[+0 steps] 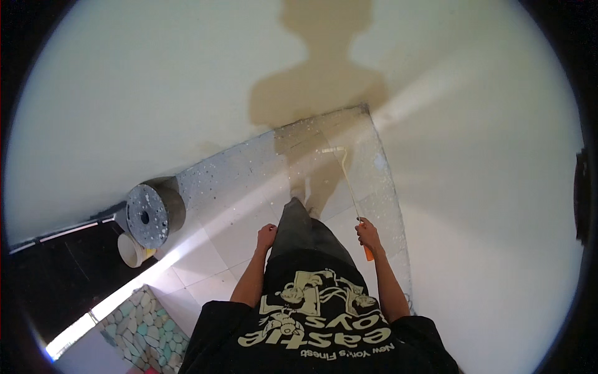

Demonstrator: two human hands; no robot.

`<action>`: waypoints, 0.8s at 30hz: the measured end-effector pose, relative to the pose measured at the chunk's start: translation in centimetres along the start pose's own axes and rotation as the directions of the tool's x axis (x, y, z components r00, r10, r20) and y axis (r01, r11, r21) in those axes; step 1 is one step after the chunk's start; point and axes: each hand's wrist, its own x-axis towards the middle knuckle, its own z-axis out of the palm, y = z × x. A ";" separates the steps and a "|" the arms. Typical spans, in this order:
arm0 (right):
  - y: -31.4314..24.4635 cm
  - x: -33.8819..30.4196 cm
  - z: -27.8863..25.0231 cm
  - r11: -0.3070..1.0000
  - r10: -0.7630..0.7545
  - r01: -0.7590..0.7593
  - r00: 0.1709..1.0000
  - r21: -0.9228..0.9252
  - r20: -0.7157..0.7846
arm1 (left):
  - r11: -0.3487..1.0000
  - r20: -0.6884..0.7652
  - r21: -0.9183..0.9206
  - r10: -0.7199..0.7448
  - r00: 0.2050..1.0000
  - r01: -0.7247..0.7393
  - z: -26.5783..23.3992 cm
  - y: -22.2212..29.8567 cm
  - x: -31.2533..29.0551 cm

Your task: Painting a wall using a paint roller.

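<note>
My right hand (367,235), right of centre, is clamped on a paint roller (351,182), fingers wrapped around the grip, with an orange end (369,254) jutting below my fist. From there the slim, bent rod runs up and left to a short, pale, cylindrical roller head (333,149) just above the middle of the frame; whether it touches the surface behind it, I cannot tell. My left hand (267,237) is beside my dark grey trousers (299,235), its fingers curled in; I cannot tell whether they close on anything.

Across the bottom centre, my black cotton-looking shirt (249,315) carries pale cream lettering and cartoon figures, upside down in the frame: large, rounded letters with a smaller line beneath. Under me are smooth, pale square tiles (240,187), freckled with paint toward the wall, and my shadow (327,81) falls up the plain, matte wall (156,81).

Further out, at left, a grey spool-shaped drum (146,215) shows its round, white-spattered face with a dark hole in the middle. Just below it is a round white bucket (129,250). At lower left, a patch of flat, rounded stones (146,330) mixes sea-green, white and beige.
</note>
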 end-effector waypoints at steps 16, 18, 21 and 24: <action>-7.7 20.4 0.5 0.964 -0.182 0.232 0.931 -0.129 0.318 | 0.985 0.036 -0.042 -0.167 0.985 0.168 6.0 1.1 2.3; -8.5 21.1 -0.4 0.982 -0.085 0.132 0.948 -0.138 0.306 | 0.851 0.121 -0.265 -0.436 0.892 0.452 9.2 8.5 3.1; -10.3 22.2 1.7 0.994 -0.004 0.043 0.935 -0.102 0.355 | 0.914 -0.001 -0.014 -0.405 0.915 0.404 12.4 10.6 3.5; -10.8 24.5 3.5 0.997 0.020 0.012 0.925 -0.081 0.379 | 0.841 0.108 0.079 -0.540 0.834 0.535 14.7 10.5 3.2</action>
